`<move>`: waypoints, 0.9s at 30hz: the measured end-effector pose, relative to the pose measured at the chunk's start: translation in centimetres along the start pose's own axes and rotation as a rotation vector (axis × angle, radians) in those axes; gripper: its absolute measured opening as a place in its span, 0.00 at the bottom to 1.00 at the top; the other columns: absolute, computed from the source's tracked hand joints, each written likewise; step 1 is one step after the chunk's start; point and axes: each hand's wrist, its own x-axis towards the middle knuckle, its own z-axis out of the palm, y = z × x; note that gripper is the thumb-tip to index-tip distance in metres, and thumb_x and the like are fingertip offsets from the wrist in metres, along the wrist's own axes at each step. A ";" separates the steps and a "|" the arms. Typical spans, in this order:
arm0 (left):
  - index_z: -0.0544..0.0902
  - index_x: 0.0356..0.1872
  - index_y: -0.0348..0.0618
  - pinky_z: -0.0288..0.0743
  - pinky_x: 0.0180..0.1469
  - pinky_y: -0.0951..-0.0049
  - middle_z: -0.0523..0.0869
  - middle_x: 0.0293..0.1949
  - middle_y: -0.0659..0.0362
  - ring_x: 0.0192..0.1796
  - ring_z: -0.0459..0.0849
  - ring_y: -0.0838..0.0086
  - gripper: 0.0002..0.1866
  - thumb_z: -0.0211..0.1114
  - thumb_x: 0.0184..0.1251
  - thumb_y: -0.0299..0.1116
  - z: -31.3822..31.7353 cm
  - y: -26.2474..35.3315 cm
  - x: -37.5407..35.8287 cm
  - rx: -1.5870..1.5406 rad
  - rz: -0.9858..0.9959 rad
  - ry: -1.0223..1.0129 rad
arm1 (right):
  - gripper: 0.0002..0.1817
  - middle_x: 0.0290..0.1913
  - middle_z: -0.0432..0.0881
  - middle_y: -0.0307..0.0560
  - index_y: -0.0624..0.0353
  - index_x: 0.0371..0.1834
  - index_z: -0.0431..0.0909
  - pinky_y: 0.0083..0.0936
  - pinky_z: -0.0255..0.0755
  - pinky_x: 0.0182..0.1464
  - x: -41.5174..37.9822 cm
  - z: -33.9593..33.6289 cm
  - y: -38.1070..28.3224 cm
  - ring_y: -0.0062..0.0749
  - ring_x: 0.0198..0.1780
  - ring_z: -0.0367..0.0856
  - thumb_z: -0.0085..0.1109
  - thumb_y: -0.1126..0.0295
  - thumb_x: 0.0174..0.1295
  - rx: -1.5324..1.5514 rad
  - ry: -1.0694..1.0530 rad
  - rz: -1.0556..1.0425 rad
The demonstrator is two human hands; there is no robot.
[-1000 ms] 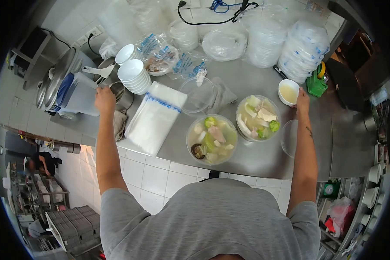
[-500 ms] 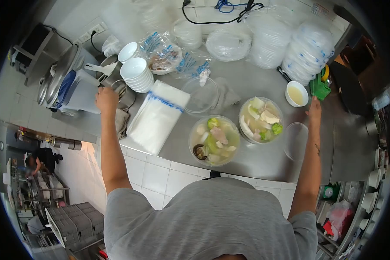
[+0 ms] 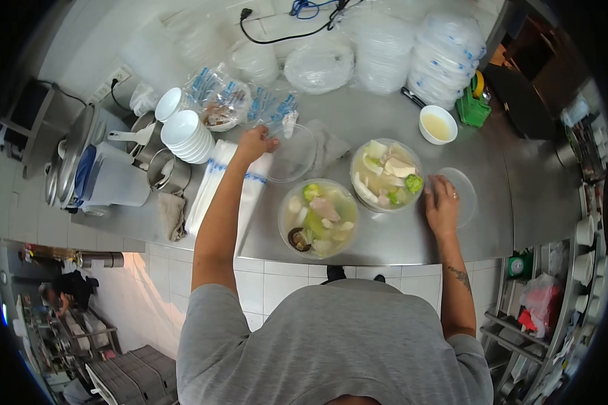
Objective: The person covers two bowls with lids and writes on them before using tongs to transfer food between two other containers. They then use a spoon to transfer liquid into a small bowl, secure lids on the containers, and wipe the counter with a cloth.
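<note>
Two clear round tubs of soup stand on the steel counter. The left tub point(image 3: 319, 223) holds broth with green vegetables, pale pieces and a mushroom; the right tub point(image 3: 382, 169) holds white chunks and greens. My left hand point(image 3: 253, 144) is at the left rim of a clear round lid point(image 3: 296, 156), thumb and forefinger apart, above folded white plastic bags point(image 3: 240, 177). My right hand point(image 3: 442, 206) has its fingers spread beside the right tub, over the left edge of a second clear lid point(image 3: 462, 196). Whether either hand grips its lid is hard to see.
Stacked white bowls point(image 3: 184, 135), a steel pot point(image 3: 171, 173) and a plastic pitcher point(image 3: 118, 179) stand at the left. A white bowl of pale liquid point(image 3: 438, 126) and a green tape dispenser point(image 3: 473, 108) sit at the right. Wrapped container stacks point(image 3: 385, 54) line the wall.
My left hand has moved right, from beside the steel pot to the left lid's rim. My right hand has come back from near the green dispenser to the right lid. The camera view has shifted.
</note>
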 end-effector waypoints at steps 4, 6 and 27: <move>0.79 0.37 0.33 0.74 0.36 0.66 0.82 0.27 0.53 0.30 0.80 0.67 0.17 0.69 0.55 0.37 -0.6 0.2 0.0 -0.164 -0.073 -0.040 | 0.16 0.57 0.73 0.47 0.52 0.53 0.76 0.46 0.56 0.62 -2.0 -1.7 1.3 0.42 0.61 0.68 0.55 0.63 0.62 -0.222 -0.044 -0.175; 0.78 0.34 0.33 0.73 0.35 0.67 0.80 0.25 0.55 0.29 0.78 0.70 0.13 0.68 0.56 0.34 -2.1 2.6 -0.5 -0.300 -0.111 0.018 | 0.16 0.57 0.72 0.47 0.52 0.52 0.77 0.47 0.55 0.62 -1.6 -2.7 4.0 0.42 0.61 0.67 0.55 0.62 0.63 -0.181 -0.049 -0.165; 0.72 0.41 0.41 0.64 0.46 0.60 0.74 0.45 0.53 0.48 0.73 0.57 0.14 0.64 0.53 0.27 14.0 31.7 -17.4 0.303 0.422 0.375 | 0.19 0.39 0.81 0.45 0.58 0.44 0.81 0.29 0.72 0.37 14.0 0.4 -1.7 0.32 0.38 0.78 0.55 0.54 0.62 0.771 -0.660 0.092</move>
